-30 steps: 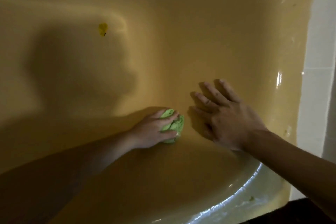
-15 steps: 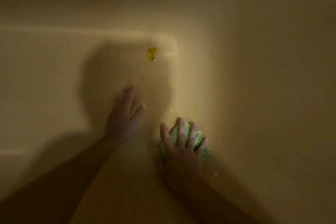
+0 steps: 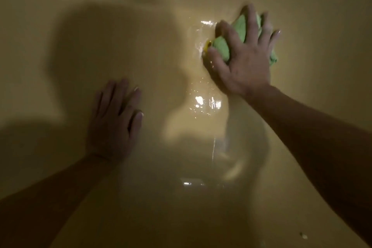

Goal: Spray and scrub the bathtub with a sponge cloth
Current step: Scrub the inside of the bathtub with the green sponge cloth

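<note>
Scrubbing under way, cloth up at one o'clock.

My right fingers (image 3: 231, 38) are splayed straight over the green sponge cloth (image 3: 240, 28), pressing it flat to the bathtub (image 3: 100, 26) rather than clutching it, with the right hand (image 3: 243, 66) bearing down behind. Left fingers (image 3: 112, 96) lie straight, holding nothing, and the left hand (image 3: 112, 125) is braced on the enamel at eight o'clock. A wet sheen (image 3: 203, 102) runs from the cloth toward six, so I'd judge that strip done and the dull stretch toward nine left to scrub. No spray bottle in sight. The room is dim, the tub yellow-beige.
</note>
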